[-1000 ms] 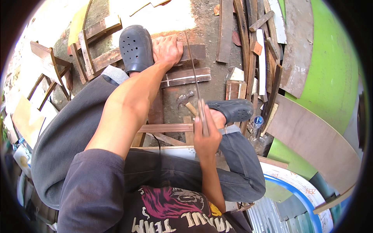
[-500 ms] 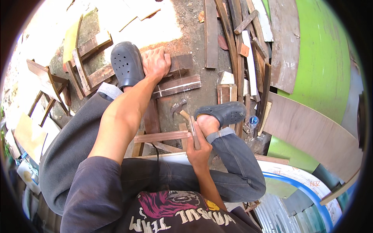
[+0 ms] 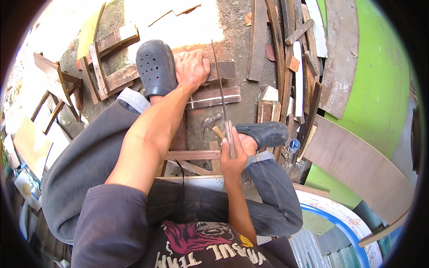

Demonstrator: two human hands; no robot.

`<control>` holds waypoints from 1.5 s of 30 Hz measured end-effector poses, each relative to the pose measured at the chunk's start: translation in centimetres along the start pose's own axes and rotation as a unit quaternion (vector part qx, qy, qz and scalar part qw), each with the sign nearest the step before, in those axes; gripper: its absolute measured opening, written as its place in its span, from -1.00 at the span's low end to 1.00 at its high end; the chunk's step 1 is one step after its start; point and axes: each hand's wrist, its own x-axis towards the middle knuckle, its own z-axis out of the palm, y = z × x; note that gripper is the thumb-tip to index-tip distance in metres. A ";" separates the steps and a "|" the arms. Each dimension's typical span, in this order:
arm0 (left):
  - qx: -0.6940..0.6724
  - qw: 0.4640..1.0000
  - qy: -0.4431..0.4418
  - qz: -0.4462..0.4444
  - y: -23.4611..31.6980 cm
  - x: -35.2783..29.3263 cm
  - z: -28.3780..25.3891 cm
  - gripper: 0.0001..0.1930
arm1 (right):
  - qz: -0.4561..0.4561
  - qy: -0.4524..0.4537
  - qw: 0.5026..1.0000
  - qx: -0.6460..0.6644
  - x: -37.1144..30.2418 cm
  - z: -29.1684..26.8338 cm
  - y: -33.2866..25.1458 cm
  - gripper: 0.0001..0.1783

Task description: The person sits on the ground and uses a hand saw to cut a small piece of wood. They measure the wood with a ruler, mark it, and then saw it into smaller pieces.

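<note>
Dark plank (image 3: 227,70) doesn't look sawn through near its right end yet; left hand (image 3: 191,67) on top, grip unclear, right hand (image 3: 234,154) clutching saw (image 3: 219,80).

from the right hand (image 3: 233,154), bare floor (image 3: 247,96) leaves a narrow lane between 12 and 1 o'clock, with the saw (image 3: 220,80) along its left and the wood pile (image 3: 276,44) along its right. the right shoe (image 3: 267,134) blocks 2 o'clock, close by. at 11 o'clock the hammer (image 3: 211,120) lies in the way, the white-lined board (image 3: 213,98) and the left hand (image 3: 192,68) beyond it. a wooden strip (image 3: 194,155) bars 9 o'clock.
</note>
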 end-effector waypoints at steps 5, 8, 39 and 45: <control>-0.008 0.999 0.031 0.013 0.6 0.3 0.3 -0.74 | 0.042 -0.015 0.995 0.089 5.6 3.3 -0.1 -0.52; -0.004 1.000 0.001 -0.016 0.1 0.2 0.3 -0.72 | -0.023 -0.027 0.999 -0.014 2.4 1.3 -1.3 -0.50; 0.005 0.999 -0.012 -0.037 1.2 0.9 0.2 -0.64 | -0.003 -0.043 0.999 -0.020 -0.6 -6.6 -6.6 -0.55; 0.004 1.000 0.005 -0.018 0.8 1.3 0.3 -0.68 | -0.038 -0.060 0.997 -0.001 8.2 0.4 -3.6 -0.48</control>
